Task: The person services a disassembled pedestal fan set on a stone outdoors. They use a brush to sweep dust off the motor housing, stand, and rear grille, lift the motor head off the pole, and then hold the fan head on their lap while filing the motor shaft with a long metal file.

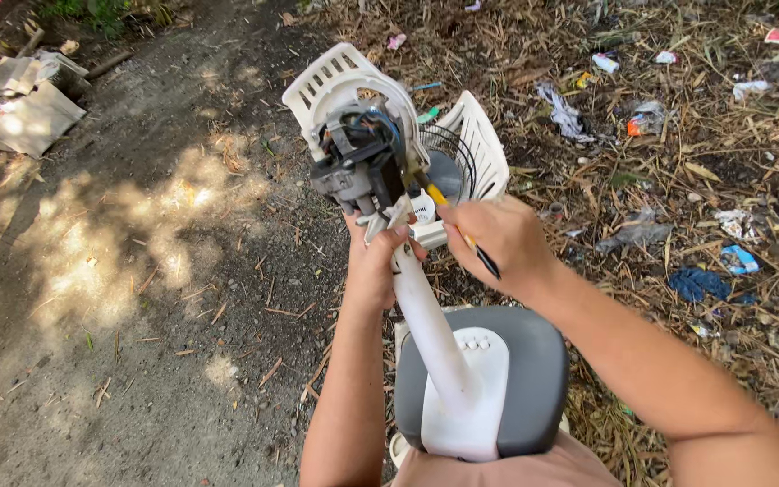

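Observation:
A white and grey stand fan lies tilted toward me, its grey base near my lap and its white neck rising to the exposed motor. The motor's rear cover is off and wires show. The white grille faces away. My left hand grips the neck just under the motor. My right hand holds a screwdriver with a yellow and black handle, its tip against the motor housing.
Bare dirt ground spreads to the left, with crumpled sacks and paper at the far left. Dry leaves, twigs and scattered plastic litter cover the ground on the right.

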### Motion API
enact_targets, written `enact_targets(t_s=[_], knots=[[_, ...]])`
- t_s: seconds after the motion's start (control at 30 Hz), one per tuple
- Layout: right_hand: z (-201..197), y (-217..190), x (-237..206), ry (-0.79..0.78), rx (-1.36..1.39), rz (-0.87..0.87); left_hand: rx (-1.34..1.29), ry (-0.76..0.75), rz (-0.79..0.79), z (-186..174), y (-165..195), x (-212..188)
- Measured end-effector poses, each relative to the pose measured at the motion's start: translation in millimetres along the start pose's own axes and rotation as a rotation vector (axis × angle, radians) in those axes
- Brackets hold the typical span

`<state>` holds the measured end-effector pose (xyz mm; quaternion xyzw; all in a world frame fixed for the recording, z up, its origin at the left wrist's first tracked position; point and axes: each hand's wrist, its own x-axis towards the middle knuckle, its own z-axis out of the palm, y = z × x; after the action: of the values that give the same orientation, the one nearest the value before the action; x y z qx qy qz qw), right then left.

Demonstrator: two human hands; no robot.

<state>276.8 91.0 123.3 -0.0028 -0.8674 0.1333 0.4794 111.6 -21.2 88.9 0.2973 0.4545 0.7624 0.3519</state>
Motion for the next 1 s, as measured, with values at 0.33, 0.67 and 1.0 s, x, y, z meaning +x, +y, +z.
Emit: enact_targets(t_s=[0.33,0.67,1.0], knots=[[-34,16,-81,0.027,0.264,0.637,-0.032,0.094,-0.030,-25,-8,1],[-21,79,-141,0.220,0.496,0.897,-0.039,-0.099,0.031,-26,-8,-9],[-23,95,-161,0.201,0.503,1.002,0.222,-0.338,0.235,-4,-22,-62]])
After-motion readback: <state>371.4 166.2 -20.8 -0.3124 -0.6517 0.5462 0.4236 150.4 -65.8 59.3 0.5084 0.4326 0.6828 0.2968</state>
